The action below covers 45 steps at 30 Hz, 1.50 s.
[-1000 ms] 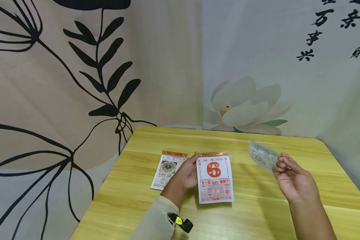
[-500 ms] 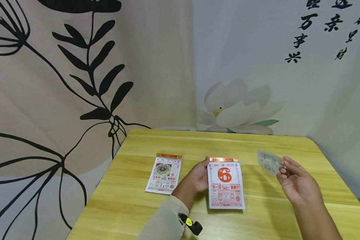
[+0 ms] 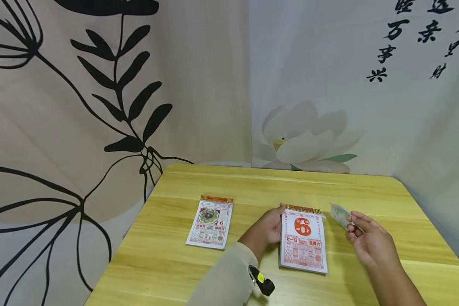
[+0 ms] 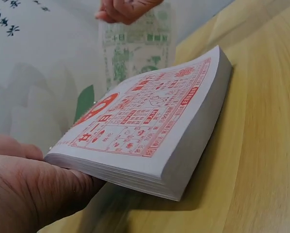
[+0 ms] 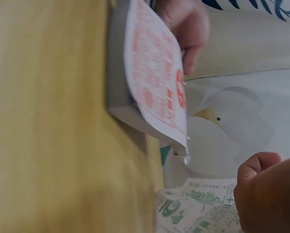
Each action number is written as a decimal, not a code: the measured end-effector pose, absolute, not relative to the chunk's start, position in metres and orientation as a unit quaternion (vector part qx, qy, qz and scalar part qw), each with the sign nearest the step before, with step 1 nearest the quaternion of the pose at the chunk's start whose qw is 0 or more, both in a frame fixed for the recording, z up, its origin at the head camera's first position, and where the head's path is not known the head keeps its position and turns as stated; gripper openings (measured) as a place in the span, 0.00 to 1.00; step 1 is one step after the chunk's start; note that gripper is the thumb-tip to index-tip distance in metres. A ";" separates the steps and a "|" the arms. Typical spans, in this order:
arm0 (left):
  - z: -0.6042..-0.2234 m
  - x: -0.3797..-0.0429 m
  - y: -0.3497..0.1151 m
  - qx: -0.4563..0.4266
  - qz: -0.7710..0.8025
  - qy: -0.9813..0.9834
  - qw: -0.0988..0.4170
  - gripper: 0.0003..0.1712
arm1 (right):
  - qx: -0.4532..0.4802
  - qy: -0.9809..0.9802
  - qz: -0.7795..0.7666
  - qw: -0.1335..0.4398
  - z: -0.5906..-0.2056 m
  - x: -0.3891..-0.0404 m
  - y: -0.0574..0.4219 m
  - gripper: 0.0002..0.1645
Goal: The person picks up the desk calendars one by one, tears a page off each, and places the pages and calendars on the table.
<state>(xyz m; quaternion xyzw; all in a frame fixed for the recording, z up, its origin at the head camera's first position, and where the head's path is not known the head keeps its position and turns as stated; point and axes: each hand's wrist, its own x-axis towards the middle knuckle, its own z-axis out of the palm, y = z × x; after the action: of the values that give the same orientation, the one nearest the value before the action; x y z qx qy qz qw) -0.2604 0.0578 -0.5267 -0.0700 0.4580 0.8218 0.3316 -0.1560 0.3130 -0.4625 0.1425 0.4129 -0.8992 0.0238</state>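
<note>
My left hand (image 3: 267,227) grips the left edge of a thick tear-off calendar (image 3: 304,240), printed in red with a large 6 under a red-and-gold top strip. In the left wrist view the pad (image 4: 150,107) is tilted, with part of the hand (image 4: 33,189) beneath its edge. My right hand (image 3: 372,242) pinches a thin, loose calendar sheet (image 3: 339,214) just right of the pad. Green print shows on this sheet (image 5: 198,206) in the right wrist view. Farther left, a second tear-off calendar (image 3: 210,225) with a round picture lies flat on the table.
The yellow wood-grain table (image 3: 160,263) carries both calendars. Behind it hangs a pale cloth (image 3: 206,85) printed with black plants, a lotus and Chinese characters. A black wrist strap (image 3: 262,280) sits over my left sleeve.
My left hand has carried the red-printed calendar to the right, away from the second calendar. My right hand has come down and closer to it, still holding the loose sheet.
</note>
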 end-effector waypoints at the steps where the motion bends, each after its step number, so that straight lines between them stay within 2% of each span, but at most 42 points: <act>1: -0.527 -0.260 0.059 -0.070 0.822 0.461 0.328 0.25 | 0.154 0.423 -0.893 0.031 -0.465 -0.156 0.313 0.18; 8: -0.530 -0.254 0.066 -0.069 0.828 0.460 0.314 0.11 | 0.201 0.487 -0.846 0.079 -0.486 -0.150 0.314 0.22; 11: -0.531 -0.253 0.067 -0.044 0.821 0.483 0.301 0.15 | 0.203 0.523 -0.822 0.096 -0.495 -0.150 0.310 0.25; 15: -0.532 -0.254 0.065 -0.037 0.802 0.531 0.270 0.25 | 0.204 0.551 -0.800 0.123 -0.503 -0.152 0.300 0.27; 21: -0.532 -0.256 0.067 -0.056 0.795 0.557 0.233 0.22 | 0.218 0.546 -0.795 0.147 -0.505 -0.153 0.293 0.25; 27: -0.529 -0.254 0.066 -0.053 0.784 0.572 0.236 0.22 | 0.233 0.528 -0.801 0.163 -0.504 -0.152 0.293 0.27; 33: -0.519 -0.250 0.067 -0.057 0.761 0.605 0.227 0.18 | 0.227 0.514 -0.807 0.184 -0.505 -0.150 0.296 0.28; 37: -0.512 -0.247 0.067 -0.058 0.743 0.629 0.222 0.18 | 0.229 0.506 -0.807 0.201 -0.504 -0.148 0.298 0.26; 39: -0.509 -0.246 0.067 -0.061 0.738 0.635 0.221 0.25 | 0.234 0.503 -0.806 0.207 -0.504 -0.148 0.299 0.22; 43: -0.505 -0.245 0.064 -0.076 0.739 0.632 0.220 0.48 | 0.235 0.500 -0.803 0.223 -0.504 -0.146 0.301 0.15; 44: -0.505 -0.245 0.064 -0.077 0.739 0.632 0.219 0.52 | 0.232 0.498 -0.803 0.231 -0.504 -0.145 0.301 0.14; 45: -0.505 -0.245 0.064 -0.077 0.739 0.632 0.221 0.52 | 0.229 0.497 -0.803 0.237 -0.504 -0.145 0.302 0.14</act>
<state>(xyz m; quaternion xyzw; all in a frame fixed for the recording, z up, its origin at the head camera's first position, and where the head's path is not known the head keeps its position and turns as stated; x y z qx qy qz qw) -0.2454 0.0636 -0.5052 -0.0770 0.6315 0.7393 0.2207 -0.1450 0.3019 -0.5037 0.2292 0.4970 -0.8026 0.2371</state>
